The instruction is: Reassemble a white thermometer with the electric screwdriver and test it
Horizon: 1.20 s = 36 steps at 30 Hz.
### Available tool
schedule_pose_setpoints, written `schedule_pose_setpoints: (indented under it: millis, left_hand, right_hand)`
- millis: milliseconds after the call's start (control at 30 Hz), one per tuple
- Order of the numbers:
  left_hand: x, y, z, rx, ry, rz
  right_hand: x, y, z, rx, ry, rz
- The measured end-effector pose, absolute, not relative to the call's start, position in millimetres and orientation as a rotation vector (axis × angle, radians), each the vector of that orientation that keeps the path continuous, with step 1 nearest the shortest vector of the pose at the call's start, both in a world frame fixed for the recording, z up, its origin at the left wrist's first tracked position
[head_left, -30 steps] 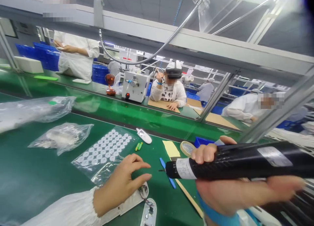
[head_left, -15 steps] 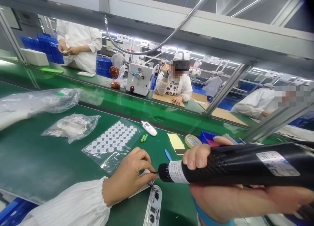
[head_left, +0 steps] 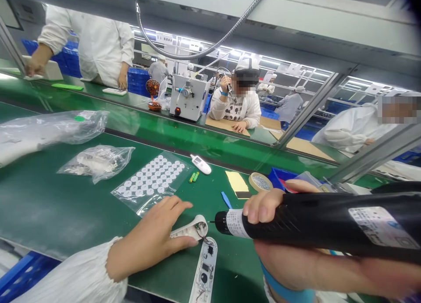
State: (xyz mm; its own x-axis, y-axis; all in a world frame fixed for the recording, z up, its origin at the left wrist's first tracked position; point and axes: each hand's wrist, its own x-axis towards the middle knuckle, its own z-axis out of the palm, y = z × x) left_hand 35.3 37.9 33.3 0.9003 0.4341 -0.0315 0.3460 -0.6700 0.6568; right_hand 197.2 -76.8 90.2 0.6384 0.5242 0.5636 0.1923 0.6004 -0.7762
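My right hand [head_left: 296, 259] is wrapped around a black electric screwdriver [head_left: 312, 219], whose thin bit points left. Just left of the bit lies one half of a white plastic casing [head_left: 189, 229], its open round end facing the tool; a small gap shows between them. My left hand [head_left: 154, 233] is open over the casing, index finger and thumb spread on either side of it. Whether the thumb presses on it I cannot tell. Thin wires join this half to a second casing half [head_left: 204, 272] with a circuit board, lying nearer to me.
Beyond my hands lie a bag of round white pieces [head_left: 151, 178], a white handheld device [head_left: 200, 164], green batteries [head_left: 194, 177], a blue pry tool [head_left: 226, 200] and a tape roll [head_left: 260, 181]. Another bag [head_left: 98, 160] is at left. Co-workers sit or stand across the bench.
My left finger and thumb, pinched at the bit's tip before, have parted and drawn back left, uncovering the casing's round end. The screwdriver stays in my right hand.
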Motion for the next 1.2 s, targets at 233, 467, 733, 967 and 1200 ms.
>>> schedule_pose_setpoints:
  millis: [233,467,733,967,1200]
  left_hand:
    - [22,40,30,2.412,0.647,-0.021]
    - [40,51,56,2.597,0.513,-0.09]
    - [48,55,60,2.741,0.47,-0.133]
    - [51,58,63,2.738,0.46,-0.185]
    - [58,61,64,2.737,0.502,-0.23]
  right_hand:
    - [193,-71,84,-0.833,-0.931,0.297]
    - [189,-72,83,-0.813,-0.936,0.343]
    - [184,-62,77,-0.784,-0.911,0.528]
    - [179,-53,80,-0.896,-0.877,0.613]
    - [173,-46,84,-0.988,-0.86,0.621]
